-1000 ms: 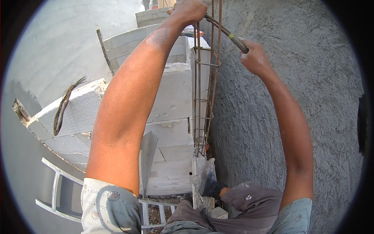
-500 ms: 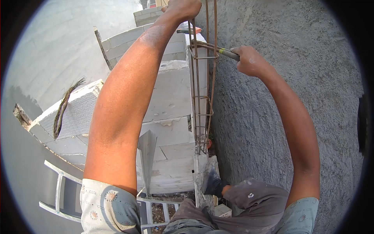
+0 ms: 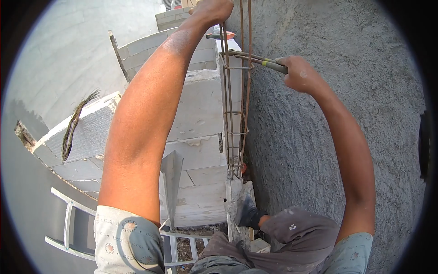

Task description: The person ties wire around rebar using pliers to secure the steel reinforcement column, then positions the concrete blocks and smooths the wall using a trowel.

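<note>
At the top of the head view my left hand (image 3: 216, 11) is closed round the upper part of an upright rebar cage (image 3: 229, 96), its fingers partly hidden behind the bars. My right hand (image 3: 299, 73) grips the grey, yellow-marked handles of long pincers (image 3: 269, 63). The jaws of the pincers reach left through the cage, at a tie ring (image 3: 239, 68) near its upper end; whether they bite on it I cannot tell. Behind the cage, on the block wall, lies a tool with an orange-red part (image 3: 227, 35).
A rough grey rendered wall (image 3: 315, 173) rises on the right. White block walls (image 3: 196, 109) stand to the left, with a bundle of wires (image 3: 73, 123) on one. Metal ladders (image 3: 68, 219) are at the lower left and bottom. A dark-shod foot (image 3: 248, 213) rests on a narrow ledge.
The pincers have swung down from beside my left hand to the tie ring, their jaws now within the cage. My left hand has shifted slightly left along with the cage top.
</note>
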Motion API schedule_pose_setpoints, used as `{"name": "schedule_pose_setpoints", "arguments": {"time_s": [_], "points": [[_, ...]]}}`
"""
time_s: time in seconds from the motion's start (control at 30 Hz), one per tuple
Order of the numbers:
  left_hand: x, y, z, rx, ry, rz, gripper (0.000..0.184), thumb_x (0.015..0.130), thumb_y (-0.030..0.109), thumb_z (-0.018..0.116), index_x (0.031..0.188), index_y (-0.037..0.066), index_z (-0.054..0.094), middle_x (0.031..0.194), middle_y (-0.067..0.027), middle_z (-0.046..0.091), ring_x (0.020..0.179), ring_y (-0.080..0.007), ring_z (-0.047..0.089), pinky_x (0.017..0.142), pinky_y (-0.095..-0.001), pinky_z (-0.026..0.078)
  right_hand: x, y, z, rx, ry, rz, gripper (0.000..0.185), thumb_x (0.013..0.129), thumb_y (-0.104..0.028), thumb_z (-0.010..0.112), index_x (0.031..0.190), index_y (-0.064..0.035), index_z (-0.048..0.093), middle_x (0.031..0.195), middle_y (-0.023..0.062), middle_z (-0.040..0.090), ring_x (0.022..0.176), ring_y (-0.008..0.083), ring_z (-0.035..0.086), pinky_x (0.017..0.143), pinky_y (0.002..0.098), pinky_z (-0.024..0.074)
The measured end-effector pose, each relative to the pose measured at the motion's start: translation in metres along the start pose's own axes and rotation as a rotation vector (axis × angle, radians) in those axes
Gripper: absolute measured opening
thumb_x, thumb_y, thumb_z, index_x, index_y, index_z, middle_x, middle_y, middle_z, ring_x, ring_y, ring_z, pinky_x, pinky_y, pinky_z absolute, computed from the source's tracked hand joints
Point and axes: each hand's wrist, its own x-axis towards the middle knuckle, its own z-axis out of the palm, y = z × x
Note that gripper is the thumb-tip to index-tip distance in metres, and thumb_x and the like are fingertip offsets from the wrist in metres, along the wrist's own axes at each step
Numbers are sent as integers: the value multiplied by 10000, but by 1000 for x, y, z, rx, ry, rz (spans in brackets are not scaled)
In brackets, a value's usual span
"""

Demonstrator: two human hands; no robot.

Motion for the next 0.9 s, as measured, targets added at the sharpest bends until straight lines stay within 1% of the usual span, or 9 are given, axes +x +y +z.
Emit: {"name": "schedule_pose_setpoints", "arguments": {"time_s": [0.1,0.2,0.3,0.4,0.5,0.6,0.7,0.8,0.9], "points": [[0,0,1,-4,-2,4,517,1021,265,251,1336,-93,449,1374,-286,488,1326,-364,434,1117,-421,328,5,-7,-8,280,180,258,325,723,21,563,1031,-10,660,858,243,656,850,438,631,777,480,498],[1,-3,0,2,-3,7,517,1021,263,249,1342,-93,444,1386,-283,480,1337,-364,422,1126,-418,318,13,-8,-1,78,182,118,297,732,18,560,1009,-7,664,872,244,662,847,430,637,778,481,501],[3,-5,5,-5,-4,40,518,1021,261,248,1348,-92,440,1398,-280,473,1349,-364,411,1135,-416,309,18,-5,-9,-76,-58,53,267,733,14,562,979,-5,665,872,248,659,846,425,640,778,485,500],[0,-27,10,59,-7,48,511,1016,241,247,1354,-91,439,1421,-275,451,1364,-370,391,1146,-412,293,9,-9,2,108,195,123,274,733,19,557,981,-8,669,873,242,660,864,416,641,783,487,498],[8,-48,10,108,-20,-63,520,1012,243,250,1346,-107,439,1430,-280,436,1368,-370,385,1151,-413,282,0,-13,9,9,-74,119,288,728,23,554,989,-9,672,893,236,661,891,415,639,800,485,497],[2,-40,7,155,72,-11,528,1007,246,254,1330,-125,443,1414,-294,446,1362,-378,391,1150,-419,284,-3,-9,-6,63,73,132,307,733,24,544,1010,-4,673,917,235,664,909,414,638,821,483,497],[-7,-35,3,92,41,-60,528,1002,241,255,1333,-127,440,1405,-297,457,1358,-373,399,1148,-415,288,-12,-13,-2,53,-100,123,320,734,25,542,1025,1,673,927,236,664,914,414,638,834,477,497],[1,-25,4,29,5,-80,528,998,235,256,1335,-129,436,1395,-300,467,1354,-368,407,1146,-412,292,-5,-5,-5,11,31,80,459,695,82,503,1115,-8,666,883,271,642,875,447,615,787,473,475],[-3,-22,6,14,0,-99,528,998,234,254,1337,-129,434,1399,-300,462,1355,-367,404,1147,-410,291,-1,-15,-8,239,251,246,450,693,83,501,1101,-3,671,882,276,642,866,447,619,774,472,480]]}}
